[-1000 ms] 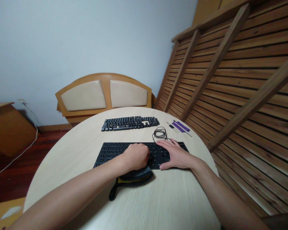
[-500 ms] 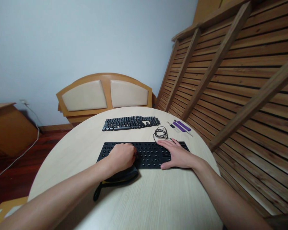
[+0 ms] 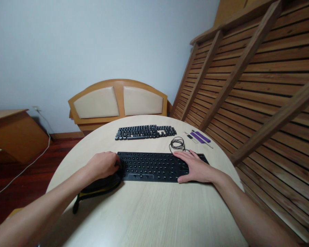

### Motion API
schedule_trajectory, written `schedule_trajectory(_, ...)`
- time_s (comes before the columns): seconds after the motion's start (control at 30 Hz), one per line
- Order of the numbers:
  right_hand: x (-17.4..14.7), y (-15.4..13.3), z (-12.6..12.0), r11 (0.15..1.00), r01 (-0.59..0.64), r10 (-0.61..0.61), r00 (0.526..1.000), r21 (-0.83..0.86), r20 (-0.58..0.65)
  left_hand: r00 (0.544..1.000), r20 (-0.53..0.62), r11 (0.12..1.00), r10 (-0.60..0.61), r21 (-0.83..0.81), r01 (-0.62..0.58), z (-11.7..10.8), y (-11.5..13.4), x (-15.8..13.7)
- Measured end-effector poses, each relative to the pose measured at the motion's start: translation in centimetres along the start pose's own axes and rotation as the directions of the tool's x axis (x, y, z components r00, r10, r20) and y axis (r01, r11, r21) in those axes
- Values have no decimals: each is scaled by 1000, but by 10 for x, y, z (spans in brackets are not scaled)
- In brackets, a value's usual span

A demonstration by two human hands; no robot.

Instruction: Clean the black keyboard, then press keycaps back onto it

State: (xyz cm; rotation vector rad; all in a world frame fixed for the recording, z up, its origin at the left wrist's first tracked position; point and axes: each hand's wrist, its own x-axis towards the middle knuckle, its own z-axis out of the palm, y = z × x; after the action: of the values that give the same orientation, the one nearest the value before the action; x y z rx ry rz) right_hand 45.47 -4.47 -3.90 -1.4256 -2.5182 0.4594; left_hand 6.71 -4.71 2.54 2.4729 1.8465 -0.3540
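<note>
A black keyboard base (image 3: 149, 166), its keycaps off and its switches showing, lies flat on the round table (image 3: 154, 212). My left hand (image 3: 105, 164) is closed at the base's left end, gripping a black cloth (image 3: 103, 185) with yellow edging and a dark loop at one corner. The cloth hangs below my wrist; the part inside my fingers is hidden. Across the right end of the base rests my right hand (image 3: 194, 168), fingers spread flat and thumb at the near edge. Just behind that hand, a coiled black cable (image 3: 177, 143) touches the back of the base.
Loose black keycaps (image 3: 144, 132) are laid out in keyboard order at the far side. Right of them lie purple strips (image 3: 201, 137) and a small wire tool (image 3: 190, 137). A slatted wooden panel (image 3: 247, 103) leans close on the right. Behind stands a padded headboard (image 3: 121, 99).
My left hand has moved left with the black cloth, from over the keyboard base to its left end. My right hand stays on the base. The view has turned slightly left.
</note>
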Motion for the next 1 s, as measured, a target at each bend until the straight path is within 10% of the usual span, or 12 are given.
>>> schedule_trajectory(0.37, -2, 4, 4, 999, 22, -22, 1000, -38, 3, 994, 14, 993, -104, 60, 103, -5, -47, -2)
schedule_trajectory(0.63, -6, 5, 8, 997, 56, -59, 996, -47, -62, 962, -66, 927, 264, -258, -272, 3, -45, -1)
schedule_trajectory(1.0, -6, 4, 7, 996, 41, -45, 998, -74, -51, 987, -78, 970, 139, -192, -152, 18, -71, -10)
